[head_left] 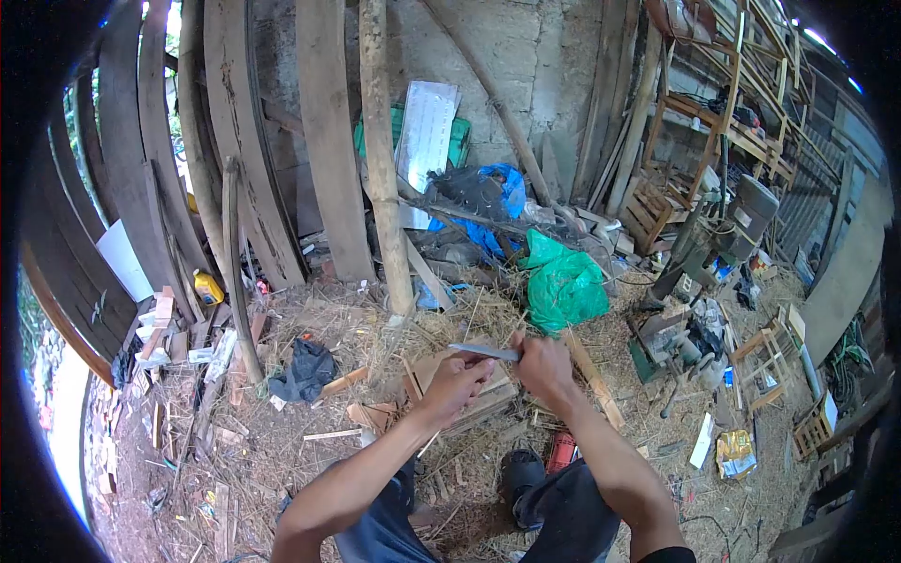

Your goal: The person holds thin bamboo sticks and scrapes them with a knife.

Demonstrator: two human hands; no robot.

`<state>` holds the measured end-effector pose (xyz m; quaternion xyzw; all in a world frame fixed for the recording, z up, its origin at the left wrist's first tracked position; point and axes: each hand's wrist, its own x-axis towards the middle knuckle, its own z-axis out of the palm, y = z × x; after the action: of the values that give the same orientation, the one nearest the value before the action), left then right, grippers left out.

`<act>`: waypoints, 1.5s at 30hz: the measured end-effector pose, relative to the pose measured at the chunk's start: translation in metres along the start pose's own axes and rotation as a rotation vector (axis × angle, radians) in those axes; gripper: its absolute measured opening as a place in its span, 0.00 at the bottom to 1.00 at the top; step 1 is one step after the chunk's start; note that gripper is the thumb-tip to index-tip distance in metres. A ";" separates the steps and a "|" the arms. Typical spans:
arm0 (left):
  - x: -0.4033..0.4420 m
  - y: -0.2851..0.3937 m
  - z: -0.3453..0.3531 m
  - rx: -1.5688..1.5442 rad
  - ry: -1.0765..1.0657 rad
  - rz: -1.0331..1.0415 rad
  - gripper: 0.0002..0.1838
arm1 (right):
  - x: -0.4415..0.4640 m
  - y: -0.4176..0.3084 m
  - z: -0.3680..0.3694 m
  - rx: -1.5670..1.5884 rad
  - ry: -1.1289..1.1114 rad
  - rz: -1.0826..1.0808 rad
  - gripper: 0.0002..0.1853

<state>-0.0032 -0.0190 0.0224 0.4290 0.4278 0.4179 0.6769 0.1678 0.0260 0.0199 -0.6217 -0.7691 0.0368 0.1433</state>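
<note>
Ground point(291, 469): littered with straw and wood scraps, footing looks uneven; weight is best settled before any force is applied. Block wall point(511, 84) at the back is rough and grey. Wooden post point(378, 169) is set upright ahead, round and knotted. Green plastic bag point(568, 286), thin and crinkled, is slumped beyond the hands. Flat wood pieces point(483, 411), straight-edged, are scattered below them.

Right hand point(544, 366): fingers wrapped firmly around the knife's handle end; handle itself is hidden. Left hand point(460, 387): fingers curled just beside the blade; whether anything is pinched there cannot be told.

Knife point(483, 352): held up between the hands, above the wood pieces, blade pointed left. Blade is slim, flat, pale grey, smooth-looking. Cutting edge can't be made out, so its side should be checked first. Left fingertips should be kept off the edge line, right wrist locked, and any stroke kept short, light and directed away from fingers and knees point(572, 507).
</note>
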 end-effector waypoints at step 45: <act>0.001 0.009 0.010 0.096 0.038 0.082 0.13 | 0.020 0.044 0.013 -0.109 0.180 0.046 0.19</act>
<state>0.0046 -0.0176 0.0329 0.4704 0.4422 0.4322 0.6297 0.2020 0.0568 0.0005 -0.6468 -0.7396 -0.0580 0.1768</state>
